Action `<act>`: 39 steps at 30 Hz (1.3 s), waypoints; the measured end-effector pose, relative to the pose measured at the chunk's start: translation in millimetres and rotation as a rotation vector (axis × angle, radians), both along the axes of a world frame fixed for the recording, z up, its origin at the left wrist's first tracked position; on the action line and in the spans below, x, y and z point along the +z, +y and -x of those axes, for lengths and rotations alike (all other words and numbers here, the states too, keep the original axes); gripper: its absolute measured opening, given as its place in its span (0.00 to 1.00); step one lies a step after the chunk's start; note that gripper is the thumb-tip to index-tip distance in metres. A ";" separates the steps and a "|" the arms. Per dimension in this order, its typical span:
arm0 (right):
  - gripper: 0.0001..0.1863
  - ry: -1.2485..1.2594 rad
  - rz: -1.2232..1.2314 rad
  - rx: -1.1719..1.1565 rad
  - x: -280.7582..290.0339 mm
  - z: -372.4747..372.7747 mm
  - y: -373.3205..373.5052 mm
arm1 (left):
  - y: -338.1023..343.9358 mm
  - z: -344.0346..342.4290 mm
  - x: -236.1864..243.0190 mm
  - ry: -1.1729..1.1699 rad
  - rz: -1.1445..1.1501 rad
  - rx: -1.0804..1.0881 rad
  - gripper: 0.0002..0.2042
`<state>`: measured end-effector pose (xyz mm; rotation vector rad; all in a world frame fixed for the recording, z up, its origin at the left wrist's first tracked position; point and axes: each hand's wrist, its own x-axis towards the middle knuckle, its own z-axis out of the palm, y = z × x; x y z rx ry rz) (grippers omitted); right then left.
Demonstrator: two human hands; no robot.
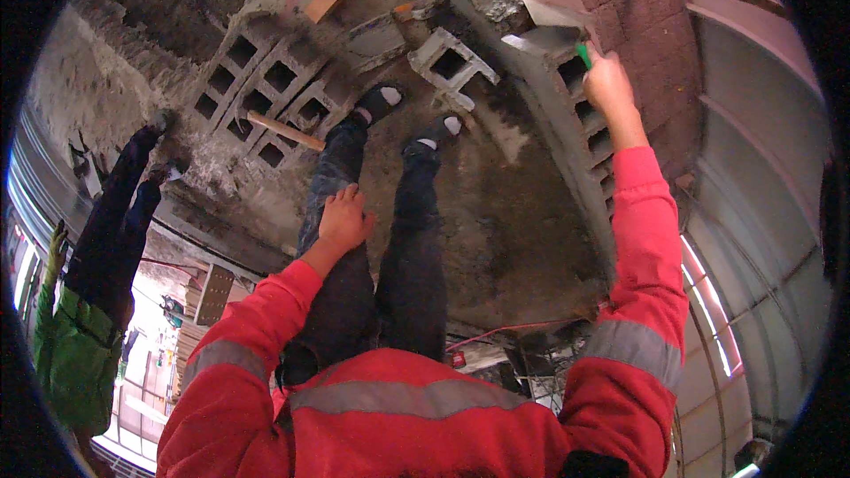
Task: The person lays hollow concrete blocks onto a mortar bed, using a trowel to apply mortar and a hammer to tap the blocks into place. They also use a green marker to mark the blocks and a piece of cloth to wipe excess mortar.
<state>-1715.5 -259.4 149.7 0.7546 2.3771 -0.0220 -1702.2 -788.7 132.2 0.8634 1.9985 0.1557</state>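
My right hand (pixel 609 84) is closed around the green handle of a trowel (pixel 560 38). The trowel's pale metal blade lies over the top end of a row of hollow grey concrete blocks (pixel 569 137) that runs down my right side. Beside it rises a rough reddish wall (pixel 633 35). My left hand (pixel 345 219) rests on my left thigh, fingers laid out over the dark trousers, with nothing in it.
Hollow blocks (pixel 257 93) stand at the left, a wooden handle (pixel 285 130) lying across them. A loose block (pixel 453 66) sits ahead of my feet, an orange-brown brick (pixel 328 0) farther off. Another person in a green top (pixel 80 350) stands at the left.
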 end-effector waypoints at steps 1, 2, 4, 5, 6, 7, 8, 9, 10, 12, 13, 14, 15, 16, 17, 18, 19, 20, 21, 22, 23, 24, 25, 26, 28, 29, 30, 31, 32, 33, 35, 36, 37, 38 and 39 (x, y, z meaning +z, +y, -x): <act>0.28 -0.044 -0.001 -0.017 5.0 -1.3 -0.4 | -0.4 1.8 0.6 0.003 -0.005 0.004 0.20; 0.28 -0.074 -0.004 -0.009 9.2 -2.2 -0.1 | -0.1 3.6 1.1 -0.004 -0.005 0.006 0.20; 0.28 -0.132 -0.006 0.008 14.8 -2.1 -0.4 | 0.1 7.0 2.0 -0.016 -0.003 0.009 0.20; 0.28 -0.084 -0.006 0.013 18.8 2.7 -6.5 | -0.5 7.7 2.4 -0.019 -0.005 0.007 0.20; 0.28 -0.036 -0.006 0.018 22.3 9.9 -14.3 | -1.1 8.7 2.3 -0.022 -0.007 0.004 0.20; 0.28 0.012 -0.006 0.022 23.8 14.7 -19.5 | -1.7 9.9 2.0 -0.025 -0.008 0.001 0.20; 0.27 0.021 -0.003 0.033 20.1 15.3 -18.8 | -0.7 12.1 1.6 -0.042 -0.017 0.008 0.21; 0.26 0.031 -0.001 0.042 12.8 17.6 -17.1 | 1.0 14.2 0.6 -0.060 -0.026 0.014 0.21; 0.25 0.040 0.000 0.050 8.9 16.9 -15.8 | 3.1 16.3 -0.7 -0.079 -0.036 0.018 0.21; 0.25 0.004 -0.016 0.034 12.1 23.0 -26.5 | 3.9 17.8 -3.7 -0.093 0.002 -0.001 0.22; 0.25 -0.015 -0.025 0.025 16.0 24.8 -30.0 | 5.1 18.2 -5.6 -0.100 0.019 -0.012 0.22; 0.25 -0.029 -0.009 0.023 25.0 29.4 -30.7 | 5.5 19.1 -6.2 -0.088 -0.006 -0.005 0.23; 0.26 -0.036 0.006 0.025 39.0 37.3 -32.8 | 5.0 20.8 -5.4 -0.070 -0.031 0.005 0.23; 0.26 -0.043 0.021 0.027 49.4 40.5 -36.8 | 5.3 22.2 -5.2 -0.051 -0.057 0.016 0.23; 0.26 -0.004 0.005 0.005 54.6 33.1 -37.6 | 10.7 25.0 -4.6 -0.087 -0.049 0.002 0.23; 0.26 0.038 -0.002 -0.017 57.7 23.7 -36.5 | 17.3 27.9 -3.7 -0.120 -0.031 -0.008 0.23; 0.26 0.080 -0.010 -0.038 61.9 14.2 -39.0 | 23.0 30.4 -3.2 -0.153 -0.015 -0.018 0.23; 0.27 0.156 0.022 -0.078 70.5 3.3 -50.5 | 23.7 30.4 -3.2 -0.129 -0.025 -0.034 0.23; 0.27 0.232 0.052 -0.116 83.7 -8.4 -63.0 | 24.2 28.6 -4.9 -0.106 -0.038 -0.049 0.23; 0.27 0.241 0.098 -0.178 94.4 -20.0 -78.6 | 21.8 29.2 -5.0 -0.082 -0.053 -0.069 0.24; 0.28 0.241 0.131 -0.239 107.9 -31.6 -92.7 | 20.6 31.2 -2.8 -0.074 -0.053 -0.078 0.23; 0.27 0.290 0.182 -0.298 110.3 -52.3 -105.5 | 22.6 32.7 -1.1 -0.066 -0.060 -0.088 0.23; 0.27 0.341 0.236 -0.356 102.3 -79.3 -121.1 | 25.2 33.6 0.2 -0.055 -0.065 -0.097 0.23; 0.26 0.376 0.315 -0.479 91.8 -109.3 -139.7 | 26.9 33.5 1.3 -0.075 -0.033 -0.096 0.23; 0.26 0.381 0.457 -0.757 58.3 -169.7 -178.1 | 31.8 32.6 -2.8 -0.116 0.025 -0.101 0.22; 0.26 0.348 0.538 -0.909 38.2 -195.5 -197.4 | 30.3 27.8 -7.9 -0.046 0.016 -0.085 0.21; 0.24 0.305 0.593 -1.151 19.6 -211.7 -216.1 | 29.8 20.7 -19.1 0.026 0.005 -0.069 0.20; 0.23 0.249 0.646 -1.392 -0.1 -226.6 -234.6 | 29.0 14.0 -31.1 0.094 -0.004 -0.050 0.20; 0.20 0.257 0.674 -1.485 -26.6 -249.1 -249.3 | 32.2 8.0 -44.9 0.084 -0.032 -0.004 0.19; 0.16 0.275 0.695 -1.581 -58.6 -272.9 -260.2 | 44.8 6.1 -65.0 0.076 -0.069 0.036 0.18; 0.10 0.211 0.716 -1.856 -146.0 -333.2 -278.9 | 84.9 7.8 -112.0 0.022 -0.107 0.113 0.17; 0.08 0.169 0.731 -1.990 -177.8 -355.2 -281.6 | 105.8 7.3 -138.8 -0.027 -0.095 0.153 0.17; 0.07 0.237 0.739 -2.073 -204.1 -350.0 -278.8 | 112.8 15.5 -184.4 -0.007 -0.110 -0.190 0.17; 0.06 0.294 0.760 -2.152 -226.4 -339.2 -278.3 | 111.7 26.0 -223.7 0.012 -0.100 -0.529 0.18; 0.06 0.351 0.745 -2.247 -246.7 -340.2 -277.2 | 130.4 29.6 -244.5 -0.348 0.084 0.064 0.18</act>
